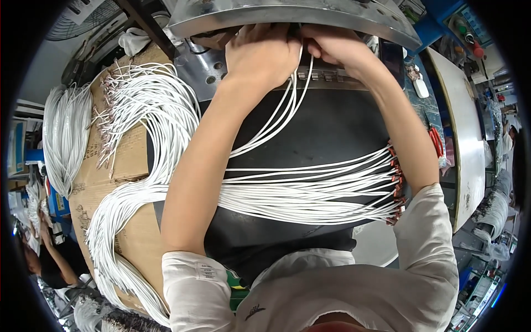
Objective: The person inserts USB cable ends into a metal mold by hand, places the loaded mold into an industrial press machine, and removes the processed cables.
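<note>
Left hand [263, 55] and right hand [342, 48] under the press [298, 15], grips hidden! Wires [257, 139] there look mid-job; bundle [298, 193] in front, done or waiting, unclear.

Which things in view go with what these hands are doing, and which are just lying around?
Seem to belong:
white cables, a few running up to the left hand and right hand
metal machine the hands reach under
black sheet beneath the cables

Seem to be lying about:
red-handled tool, off to the right
small white device on the blue bench
</note>
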Motion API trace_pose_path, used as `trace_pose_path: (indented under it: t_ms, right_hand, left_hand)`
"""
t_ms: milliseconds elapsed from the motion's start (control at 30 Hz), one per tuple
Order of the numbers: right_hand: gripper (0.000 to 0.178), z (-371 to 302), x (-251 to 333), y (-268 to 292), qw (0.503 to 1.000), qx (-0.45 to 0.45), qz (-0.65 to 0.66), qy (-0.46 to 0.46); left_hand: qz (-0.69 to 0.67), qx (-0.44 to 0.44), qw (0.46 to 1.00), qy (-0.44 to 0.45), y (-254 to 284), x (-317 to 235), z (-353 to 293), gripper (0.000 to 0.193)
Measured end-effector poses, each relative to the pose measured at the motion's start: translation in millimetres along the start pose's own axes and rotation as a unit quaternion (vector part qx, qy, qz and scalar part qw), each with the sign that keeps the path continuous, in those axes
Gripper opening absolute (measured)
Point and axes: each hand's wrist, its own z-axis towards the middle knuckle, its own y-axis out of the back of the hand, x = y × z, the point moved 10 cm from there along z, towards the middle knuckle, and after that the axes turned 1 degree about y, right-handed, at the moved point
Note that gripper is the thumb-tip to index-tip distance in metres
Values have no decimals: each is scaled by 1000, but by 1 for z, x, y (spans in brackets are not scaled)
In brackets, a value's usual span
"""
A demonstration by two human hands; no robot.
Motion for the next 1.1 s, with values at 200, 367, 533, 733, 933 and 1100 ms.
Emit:
trace_pose_path:
  t_ms: [200, 367, 533, 733, 933, 1100]
  right_hand:
    - [26, -11, -11, -4, 976, -21, 207, -66]
    - [25, -7, -16, -7, 974, -7, 215, -74]
    - [25, -5, -14, -7, 985, -35, 162, -54]
    - [24, -3, -21, -7, 993, 0, 114, -23]
    - [20, 0, -13, 57, 883, -252, -271, 290]
    - [23, 66, -111, 121, 923, -215, -140, 289]
  left_hand:
    - [-63, 130, 988, 50, -17, 16, 7, 45]
    - [-102, 123, 986, 38, -23, 17, 11, 43]
    - [-126, 152, 980, 21, -31, 17, 14, 44]
    - [-62, 52, 996, -23, -25, 9, 7, 44]
    - [-25, 17, 999, -33, -22, 4, 4, 44]
    - [-22, 36, 999, -20, -31, -1, 3, 44]
